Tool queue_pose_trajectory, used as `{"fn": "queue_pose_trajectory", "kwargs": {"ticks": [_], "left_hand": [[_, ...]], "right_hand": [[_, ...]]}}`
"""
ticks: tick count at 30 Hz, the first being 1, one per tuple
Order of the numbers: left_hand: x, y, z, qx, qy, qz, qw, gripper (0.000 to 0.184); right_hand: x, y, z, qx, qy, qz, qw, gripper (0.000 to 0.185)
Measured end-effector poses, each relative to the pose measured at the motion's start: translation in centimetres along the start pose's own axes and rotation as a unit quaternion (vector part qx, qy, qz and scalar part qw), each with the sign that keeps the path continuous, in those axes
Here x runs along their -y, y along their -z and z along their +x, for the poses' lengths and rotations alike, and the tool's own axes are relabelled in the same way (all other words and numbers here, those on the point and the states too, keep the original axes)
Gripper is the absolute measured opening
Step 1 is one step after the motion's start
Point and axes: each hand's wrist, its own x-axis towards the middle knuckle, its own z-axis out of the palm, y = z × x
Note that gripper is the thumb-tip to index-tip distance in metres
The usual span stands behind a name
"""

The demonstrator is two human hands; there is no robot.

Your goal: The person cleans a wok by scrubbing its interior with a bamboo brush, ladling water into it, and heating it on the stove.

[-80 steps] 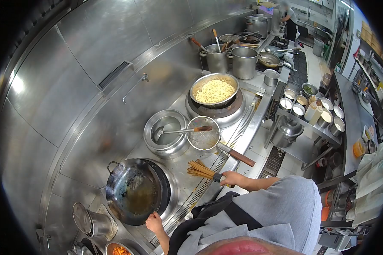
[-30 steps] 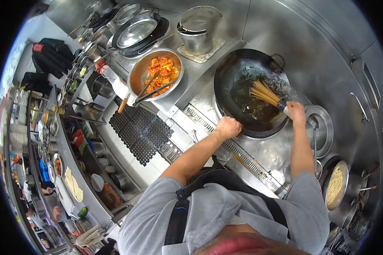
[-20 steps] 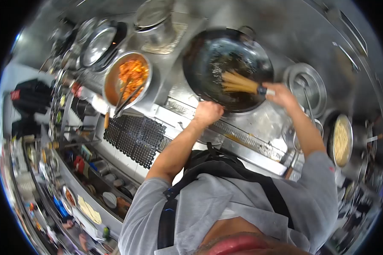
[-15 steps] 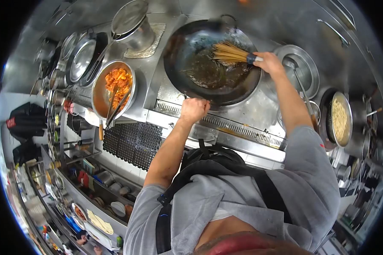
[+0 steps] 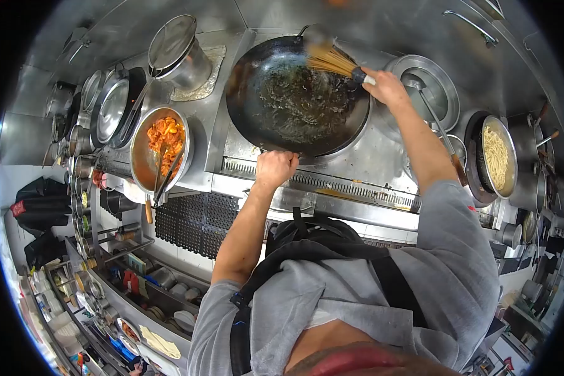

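A large dark wok (image 5: pixel 250 119) sits on the stove, with murky liquid rippling in its bowl and a loop handle on its far rim. My left hand (image 5: pixel 277 168) is closed at the near rim, gripping the wok there; the part inside the fist is hidden. In my right hand (image 5: pixel 387 88) is a bamboo wok brush (image 5: pixel 335 62), held by its dark and white grip. Its bristles are spread over the wok's far right side, and their tips are blurred.
Left of the wok is a metal pan (image 5: pixel 143 150) of orange-red food with utensils. A strainer (image 5: pixel 172 42) rests on a tall pot behind. To the right stand a round metal basin (image 5: pixel 445 78) with a ladle (image 5: pixel 435 116) and a pan of noodles (image 5: pixel 496 156).
The brush has moved from the middle of the wok toward its far rim, bristles pointing more away from me. My left hand stays at the near rim. The view has shifted slightly.
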Motion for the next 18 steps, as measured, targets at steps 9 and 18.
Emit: {"fn": "queue_pose_trajectory", "kwargs": {"ticks": [9,18], "left_hand": [[-0.4,0.1,-0.1,-0.038,-0.008,-0.017,0.999,0.032],[-0.4,-0.2,-0.1,-0.031,0.005,-0.007,0.999,0.031]], "right_hand": [[7.5,-8.4,-2.8,0.081,-0.044,0.043,0.995,0.056],[1.8,-5.0,-0.8,0.041,0.002,-0.026,0.999,0.052]]}}
